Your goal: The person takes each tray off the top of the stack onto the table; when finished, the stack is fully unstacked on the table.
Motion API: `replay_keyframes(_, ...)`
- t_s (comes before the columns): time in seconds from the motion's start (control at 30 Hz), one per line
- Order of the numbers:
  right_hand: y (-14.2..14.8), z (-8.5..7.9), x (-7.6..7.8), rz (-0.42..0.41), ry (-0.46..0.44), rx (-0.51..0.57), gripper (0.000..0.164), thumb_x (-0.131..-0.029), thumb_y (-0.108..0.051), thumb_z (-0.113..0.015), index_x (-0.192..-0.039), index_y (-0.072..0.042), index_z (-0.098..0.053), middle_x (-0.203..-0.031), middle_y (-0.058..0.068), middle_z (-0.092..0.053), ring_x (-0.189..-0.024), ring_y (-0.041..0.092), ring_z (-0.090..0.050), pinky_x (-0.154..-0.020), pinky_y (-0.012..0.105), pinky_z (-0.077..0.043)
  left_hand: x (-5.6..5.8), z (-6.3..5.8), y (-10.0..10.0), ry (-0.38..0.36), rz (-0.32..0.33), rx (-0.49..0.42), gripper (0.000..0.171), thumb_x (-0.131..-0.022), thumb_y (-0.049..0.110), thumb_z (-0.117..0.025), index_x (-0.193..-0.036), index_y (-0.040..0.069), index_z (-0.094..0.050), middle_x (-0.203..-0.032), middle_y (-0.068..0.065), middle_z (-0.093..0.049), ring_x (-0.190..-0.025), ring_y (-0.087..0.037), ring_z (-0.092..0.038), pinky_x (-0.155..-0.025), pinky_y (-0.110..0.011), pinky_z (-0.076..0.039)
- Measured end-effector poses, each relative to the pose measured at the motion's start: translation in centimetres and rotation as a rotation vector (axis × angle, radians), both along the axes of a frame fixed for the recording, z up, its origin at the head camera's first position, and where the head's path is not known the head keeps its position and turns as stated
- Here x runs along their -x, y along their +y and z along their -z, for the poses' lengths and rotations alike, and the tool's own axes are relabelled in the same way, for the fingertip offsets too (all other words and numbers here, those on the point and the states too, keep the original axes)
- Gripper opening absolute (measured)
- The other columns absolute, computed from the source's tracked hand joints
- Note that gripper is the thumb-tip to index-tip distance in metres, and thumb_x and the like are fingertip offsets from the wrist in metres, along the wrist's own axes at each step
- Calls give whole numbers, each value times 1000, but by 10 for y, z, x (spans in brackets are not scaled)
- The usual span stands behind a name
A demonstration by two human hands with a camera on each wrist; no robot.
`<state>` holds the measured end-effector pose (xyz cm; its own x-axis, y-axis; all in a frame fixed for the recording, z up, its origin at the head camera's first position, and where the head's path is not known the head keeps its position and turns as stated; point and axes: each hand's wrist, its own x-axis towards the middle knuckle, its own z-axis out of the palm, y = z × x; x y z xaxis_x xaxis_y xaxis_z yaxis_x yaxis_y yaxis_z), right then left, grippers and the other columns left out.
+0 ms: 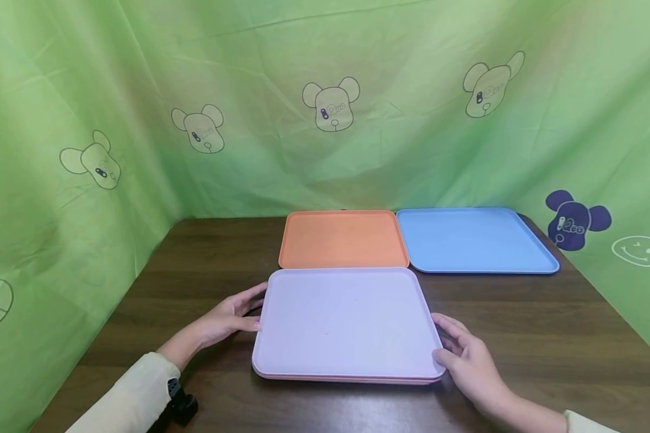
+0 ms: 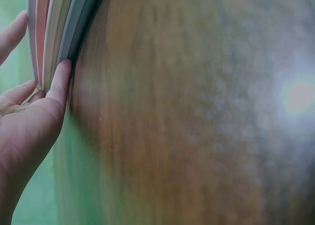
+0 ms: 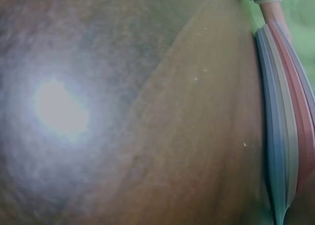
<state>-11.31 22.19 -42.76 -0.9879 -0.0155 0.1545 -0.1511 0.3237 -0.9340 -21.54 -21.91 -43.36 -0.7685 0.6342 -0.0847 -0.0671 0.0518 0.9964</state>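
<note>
A lavender tray (image 1: 346, 319) tops a stack of several trays in the middle of the table. Below it, the left wrist view shows the edges of a pink tray (image 2: 42, 23), a beige tray (image 2: 52, 33) and a grey-blue tray (image 2: 71, 25). My left hand (image 1: 224, 319) touches the stack's left side, fingers extended, with one digit against the lower edges. At the right side, near the front corner, my right hand (image 1: 473, 364) touches the rim with thumb and forefinger; its other fingers are partly hidden. The right wrist view hardly shows that hand.
Behind the stack lies an orange tray (image 1: 343, 239), with a blue tray (image 1: 476, 240) beside it on the right. All stand on a dark wooden table (image 1: 211, 252). A green printed curtain (image 1: 260, 66) hangs around the table's back and sides.
</note>
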Motion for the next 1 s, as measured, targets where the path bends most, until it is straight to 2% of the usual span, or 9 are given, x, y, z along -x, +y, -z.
replay_keyframes(0.1, 1, -2, 1, -4, 25, 12, 55, -79, 21, -54, -132, 20, -43, -137, 30, -43, -108, 5, -56, -81, 12, -47, 1, -1, 0, 16, 11, -4, 88, -87, 5, -70, -156, 5, -14, -159, -18, -12, -144, -38, -14, -104, -35, -38)
replay_keyframes(0.13, 1, -2, 1, -6, 29, 10, 55, -78, 21, -54, -132, 20, -43, -137, 31, -43, -107, 3, -55, -80, 13, -47, 1, -1, 0, 20, 13, -4, 88, -87, 5, -70, -156, 5, -15, -160, -17, -12, -144, -38, -14, -104, -34, -38)
replay_keyframes(0.2, 2, -3, 2, -14, 31, 0, 55, -78, 22, -54, -131, 21, -43, -136, 32, -43, -109, 9, -57, -79, 14, -48, 1, -1, 0, 25, 15, -6, 88, -87, 5, -70, -155, 5, -15, -160, -17, -11, -144, -38, -13, -105, -34, -38)
replay_keyframes(0.33, 2, -5, 3, -19, 20, -36, 55, -76, 23, -55, -130, 23, -43, -134, 34, -44, -113, 36, -54, -78, 15, -49, 1, -1, 0, 29, 18, -11, 89, -86, 4, -71, -155, 4, -14, -160, -17, -11, -144, -38, -13, -105, -34, -37)
replay_keyframes(0.43, 2, -6, 3, -20, 8, -53, 55, -76, 25, -54, -130, 23, -43, -134, 35, -43, -114, 44, -52, -78, 14, -48, 1, 0, 0, 30, 18, -11, 89, -86, 4, -70, -155, 4, -14, -160, -17, -11, -144, -38, -13, -105, -34, -37)
replay_keyframes(0.73, 2, -8, 3, -11, -80, -104, 52, -80, 18, -56, -131, 23, -42, -136, 38, -41, -115, 49, -53, -78, 18, -50, 1, 0, 0, 24, 14, -1, 89, -86, 5, -71, -155, 5, -15, -160, -16, -9, -143, -38, -14, -106, -37, -36)
replay_keyframes(1.0, 4, -9, 4, -23, -91, -98, 54, -78, 19, -57, -131, 21, -43, -130, 38, -48, -111, 43, -57, -74, 20, -52, 0, -1, 0, 13, 18, -14, 90, -86, 5, -71, -155, 4, -14, -160, -18, -10, -143, -39, -14, -104, -34, -37)
